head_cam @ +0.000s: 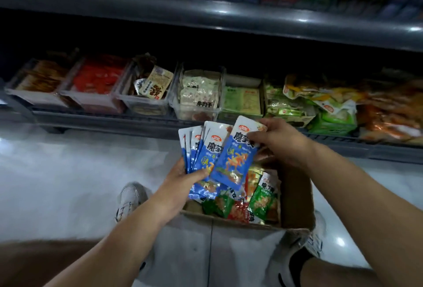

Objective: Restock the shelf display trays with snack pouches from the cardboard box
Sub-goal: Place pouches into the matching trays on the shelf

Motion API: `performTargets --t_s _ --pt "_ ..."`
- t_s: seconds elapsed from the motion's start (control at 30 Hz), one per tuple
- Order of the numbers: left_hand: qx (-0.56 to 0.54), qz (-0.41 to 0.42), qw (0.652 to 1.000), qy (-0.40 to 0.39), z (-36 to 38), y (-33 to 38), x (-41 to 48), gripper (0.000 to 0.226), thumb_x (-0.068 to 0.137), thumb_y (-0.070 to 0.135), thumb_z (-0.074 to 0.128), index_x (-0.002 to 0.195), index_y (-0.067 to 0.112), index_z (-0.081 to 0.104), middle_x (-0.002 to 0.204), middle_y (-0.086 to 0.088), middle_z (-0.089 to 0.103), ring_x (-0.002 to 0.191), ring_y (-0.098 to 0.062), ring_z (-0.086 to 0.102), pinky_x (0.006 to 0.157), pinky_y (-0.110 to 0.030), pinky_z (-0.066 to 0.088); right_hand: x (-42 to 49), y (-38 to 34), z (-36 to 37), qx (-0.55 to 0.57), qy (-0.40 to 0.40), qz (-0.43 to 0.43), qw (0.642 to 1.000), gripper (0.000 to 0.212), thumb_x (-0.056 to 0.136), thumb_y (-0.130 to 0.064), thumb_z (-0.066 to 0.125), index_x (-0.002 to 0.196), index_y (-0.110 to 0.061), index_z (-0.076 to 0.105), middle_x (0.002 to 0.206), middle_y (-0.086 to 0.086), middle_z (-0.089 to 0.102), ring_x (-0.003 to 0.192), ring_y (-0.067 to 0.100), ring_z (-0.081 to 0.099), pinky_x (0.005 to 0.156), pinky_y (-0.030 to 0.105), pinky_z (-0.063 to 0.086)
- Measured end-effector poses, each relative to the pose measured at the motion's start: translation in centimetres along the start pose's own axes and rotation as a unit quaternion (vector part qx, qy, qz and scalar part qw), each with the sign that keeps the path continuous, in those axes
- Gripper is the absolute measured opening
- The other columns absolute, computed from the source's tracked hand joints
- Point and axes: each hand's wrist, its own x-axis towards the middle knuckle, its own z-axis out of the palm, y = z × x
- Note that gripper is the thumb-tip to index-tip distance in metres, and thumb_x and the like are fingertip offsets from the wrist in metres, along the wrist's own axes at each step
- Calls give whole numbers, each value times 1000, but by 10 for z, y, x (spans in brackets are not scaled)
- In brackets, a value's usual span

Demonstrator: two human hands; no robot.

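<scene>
A person crouches before a low store shelf, seen from above through a head-worn camera. The left hand is closed around the bottom ends of a fanned stack of blue snack pouches, thumb across their front, holding them upright. The right hand pinches the upper corner of one more blue pouch, which overlaps the right edge of the fan; its fingers are curled shut over the pouch top.

Directly beneath both hands sits an open cardboard box on the pale floor. Inside it, just below the held stack, lie loose green pouches and red pouches, jumbled together.

Beyond the fingers, the bottom shelf carries a row of clear display trays, each holding packets: brown and red ones to the far left, cream ones straight ahead, green ones just right of those. Farther right, green and orange bags spill loosely. The upper shelf above is blurred. White sneakers show beside the box.
</scene>
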Motion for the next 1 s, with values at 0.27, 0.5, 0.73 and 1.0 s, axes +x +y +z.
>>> performTargets --t_s 0.27,0.5,0.73,1.0 --pt "-38 -55 993 -100 33 27 -34 54 83 8 72 134 16 59 126 -14 72 113 -36 71 98 -56 56 -41 5 17 161 106 49 980 29 83 -12 81 95 -6 55 72 13 68 50 18 64 43 24 48" --pt "-32 -22 991 -128 81 61 -64 38 97 5 57 132 18 60 119 -10 76 105 -31 74 86 -44 62 -78 -4 27 252 89 33 963 29 104 -31 51 114 -6 61 93 18 75 83 40 73 78 57 60" --pt "94 -17 981 -167 120 117 -76 79 90 71 60 152 29 37 153 0 53 134 -20 58 109 -45 50 -106 -45 -4 253 70 -74 962 23 96 -15 50 113 -19 65 95 21 67 77 39 59 68 48 48" --pt "214 177 954 -112 172 181 -44 39 80 43 68 112 45 47 121 6 70 109 -17 71 100 -52 55 -111 -89 -58 185 98 -189 959 44 101 3 45 132 -28 52 112 4 75 98 28 74 83 52 60"
